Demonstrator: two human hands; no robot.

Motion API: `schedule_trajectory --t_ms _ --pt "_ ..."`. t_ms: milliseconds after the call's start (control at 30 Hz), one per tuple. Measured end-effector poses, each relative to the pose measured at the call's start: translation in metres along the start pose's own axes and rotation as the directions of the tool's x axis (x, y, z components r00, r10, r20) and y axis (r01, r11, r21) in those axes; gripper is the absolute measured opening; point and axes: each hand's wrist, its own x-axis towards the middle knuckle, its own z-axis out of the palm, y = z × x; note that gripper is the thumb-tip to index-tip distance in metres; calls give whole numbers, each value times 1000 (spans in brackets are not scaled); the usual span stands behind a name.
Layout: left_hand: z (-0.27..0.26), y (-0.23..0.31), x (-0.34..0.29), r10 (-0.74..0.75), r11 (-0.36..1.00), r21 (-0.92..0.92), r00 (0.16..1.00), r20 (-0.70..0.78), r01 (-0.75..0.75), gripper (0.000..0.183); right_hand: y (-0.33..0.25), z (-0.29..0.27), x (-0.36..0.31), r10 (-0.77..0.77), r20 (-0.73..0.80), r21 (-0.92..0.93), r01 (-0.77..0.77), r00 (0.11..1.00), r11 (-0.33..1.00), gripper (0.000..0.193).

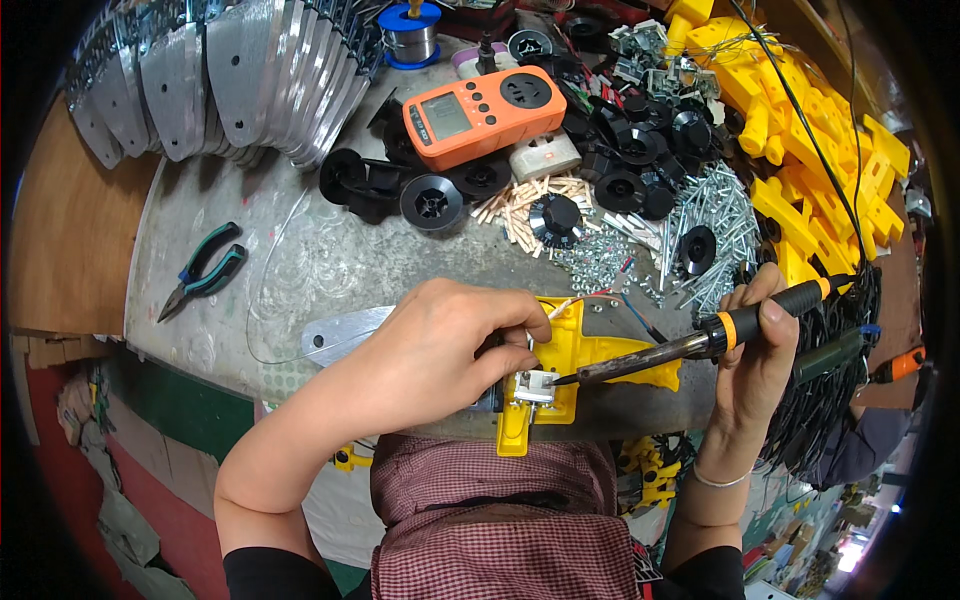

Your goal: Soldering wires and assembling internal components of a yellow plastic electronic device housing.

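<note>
My right hand (755, 350) grips a soldering iron (650, 355) with a black handle and orange bands. Its tip points left and meets the edge of a small white and metal component (535, 386). That component sits in a yellow plastic housing (567, 350) near the bench's front edge. Over the housing's left side, my left hand (440, 345) is closed, with thumb and fingertips pinched just above the component. What they pinch is mostly hidden; a pale thin piece (562, 306) shows beside the fingertips. Red and blue wires (620, 298) run from the housing.
Pliers (203, 270) lie at left, below stacked metal plates (240, 80). At the back stand a solder spool (410, 40) and an orange meter (484, 115). Black knobs (432, 202), screws (715, 215), yellow housings (800, 130) and black cables (815, 420) crowd the right. A metal plate (340, 335) lies under my left forearm.
</note>
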Motion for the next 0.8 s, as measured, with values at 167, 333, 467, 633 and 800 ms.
schedule_trajectory --t_ms 167,333,467,633,800 --pt "0 -3 0 -2 1000 -18 1000 4 2 19 -1 -4 -1 24 -8 -5 -24 1000 1000 21" --pt "0 -1 0 -5 1000 -18 1000 12 6 19 -2 -6 -1 22 -57 1 -22 998 1000 24" --pt "-2 1 1 -4 1000 -15 1000 20 4 18 -2 -6 -2 22 -56 2 -22 998 1000 24" --pt "-1 0 0 -4 1000 -20 1000 18 4 18 -3 -8 -2 24 -27 10 -24 999 1000 22" --pt "1 -1 -1 19 999 -30 1000 -3 -19 18 -3 -9 -3 35 16 21 -35 999 999 22"
